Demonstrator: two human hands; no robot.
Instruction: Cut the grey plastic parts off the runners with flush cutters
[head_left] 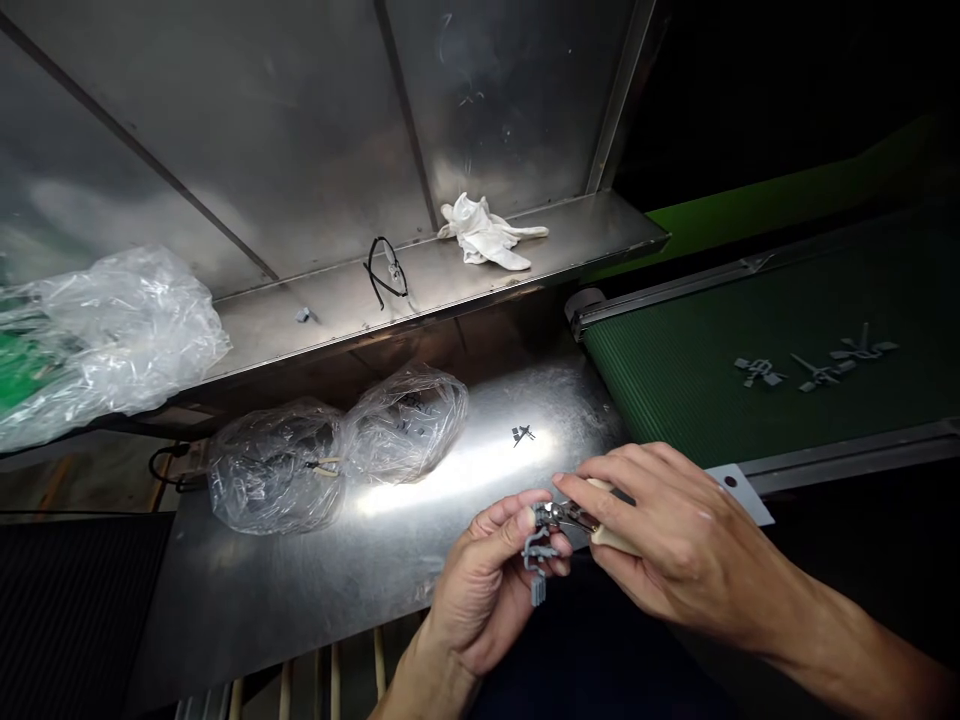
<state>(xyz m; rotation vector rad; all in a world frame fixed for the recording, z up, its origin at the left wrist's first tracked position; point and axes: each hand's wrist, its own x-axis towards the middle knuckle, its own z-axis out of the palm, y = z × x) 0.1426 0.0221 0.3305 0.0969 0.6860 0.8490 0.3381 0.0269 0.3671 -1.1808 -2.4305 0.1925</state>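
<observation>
My left hand [484,585] pinches a small grey plastic part [537,562] at the near edge of a steel table [300,580]. My right hand [675,540] is closed around a cutting tool with a cream handle [609,538]. The tool's metal tip [559,516] touches the top of the grey part. Both hands hover just past the table's front edge. One loose grey part [523,435] lies on the bright patch of the table.
A tied clear plastic bag [337,450] of parts lies on the table to the left. The steel shelf [585,215] behind carries a white glove [487,235], black glasses [386,272] and a crumpled plastic bag [105,335]. Several grey parts [817,365] rest on the green conveyor belt [690,380] to the right.
</observation>
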